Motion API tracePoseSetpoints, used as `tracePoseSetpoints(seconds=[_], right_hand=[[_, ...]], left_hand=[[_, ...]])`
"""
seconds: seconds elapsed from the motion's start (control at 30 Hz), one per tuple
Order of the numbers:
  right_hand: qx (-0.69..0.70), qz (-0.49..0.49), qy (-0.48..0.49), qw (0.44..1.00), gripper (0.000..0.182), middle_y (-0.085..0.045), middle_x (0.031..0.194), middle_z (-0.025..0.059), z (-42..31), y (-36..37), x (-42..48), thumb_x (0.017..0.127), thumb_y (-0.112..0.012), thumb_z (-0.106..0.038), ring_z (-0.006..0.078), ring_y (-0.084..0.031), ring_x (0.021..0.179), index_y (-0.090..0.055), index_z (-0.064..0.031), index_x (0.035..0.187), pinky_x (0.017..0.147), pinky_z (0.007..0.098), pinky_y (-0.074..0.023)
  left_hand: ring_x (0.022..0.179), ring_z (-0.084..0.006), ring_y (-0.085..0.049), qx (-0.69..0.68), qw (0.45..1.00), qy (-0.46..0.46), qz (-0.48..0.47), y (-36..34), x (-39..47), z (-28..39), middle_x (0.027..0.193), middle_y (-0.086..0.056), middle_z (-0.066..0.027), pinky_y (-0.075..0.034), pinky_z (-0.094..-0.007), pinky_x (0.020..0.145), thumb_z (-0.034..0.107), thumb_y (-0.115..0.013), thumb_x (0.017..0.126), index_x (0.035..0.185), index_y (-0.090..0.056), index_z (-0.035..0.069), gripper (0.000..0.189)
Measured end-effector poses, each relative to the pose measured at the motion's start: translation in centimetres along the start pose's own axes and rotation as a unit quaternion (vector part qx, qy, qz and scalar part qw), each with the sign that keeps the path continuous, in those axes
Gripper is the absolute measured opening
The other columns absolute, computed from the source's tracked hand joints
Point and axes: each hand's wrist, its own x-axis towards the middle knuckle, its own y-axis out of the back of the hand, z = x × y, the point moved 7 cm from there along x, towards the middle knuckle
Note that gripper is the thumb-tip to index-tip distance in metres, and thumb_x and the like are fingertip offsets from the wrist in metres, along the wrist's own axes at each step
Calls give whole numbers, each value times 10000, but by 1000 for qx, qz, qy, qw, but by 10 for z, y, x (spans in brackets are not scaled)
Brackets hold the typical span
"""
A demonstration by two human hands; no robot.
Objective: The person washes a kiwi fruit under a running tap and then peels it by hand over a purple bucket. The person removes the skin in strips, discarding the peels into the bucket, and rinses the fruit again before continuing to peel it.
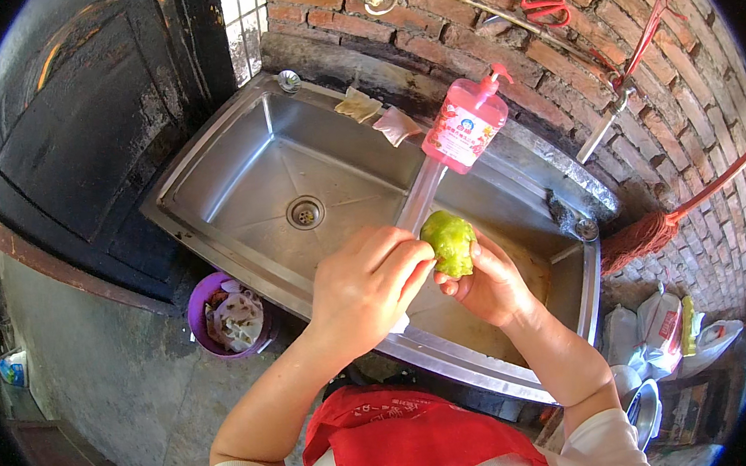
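A knobby, wet-looking green vegetable [448, 243], perhaps a chayote, is held above the sink divider in my right hand [494, 282]. My right thumb and fingers wrap its lower right side. My left hand [367, 280] is at its left side, with bent fingers drawn together and the fingertips at the vegetable's edge. Whether those fingers pinch the vegetable or a small thing is hidden. Below my left wrist a small white thing [399, 324] shows at the sink's front rim; what it is cannot be made out. Beneath both hands lies a two-basin stainless steel sink [340, 162].
A pink pump bottle [465, 125] stands on the divider's back end. Two cloth or sponge pieces [397, 126] lie on the back rim. A tap [597, 133] juts from the brick wall. A purple bin [204, 314] with waste stands left. Red scissors [546, 6] hang above.
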Motion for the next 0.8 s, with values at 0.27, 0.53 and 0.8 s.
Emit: tracePoseSetpoints(seconds=[0.27,0.53,0.8], right_hand=[[61,8,-19,998,472,-517,968,100,-1,6,-13,760,-560,-312,195,-558,775,-369,-76,1122,620,254,-460],[141,-41,-38,988,443,-524,956,89,-1,15,-14,743,-568,-357,154,-531,700,-445,-67,1055,612,261,-428],[52,42,-27,997,360,-503,882,68,2,34,-15,752,-558,-308,107,-470,542,-462,-83,1016,516,212,-408]], left_hand=[[595,-175,-517,-33,999,-28,32,-4,-1,13,726,-506,-16,-421,-275,465,51,-639,593,760,-530,83,202],[472,-142,-457,-182,976,116,40,-4,-7,2,654,-513,-31,-368,-245,417,22,-634,618,734,-528,73,165],[568,-25,-458,-144,931,332,53,28,-61,-73,626,-521,18,-347,-153,479,24,-621,698,734,-539,34,90]])
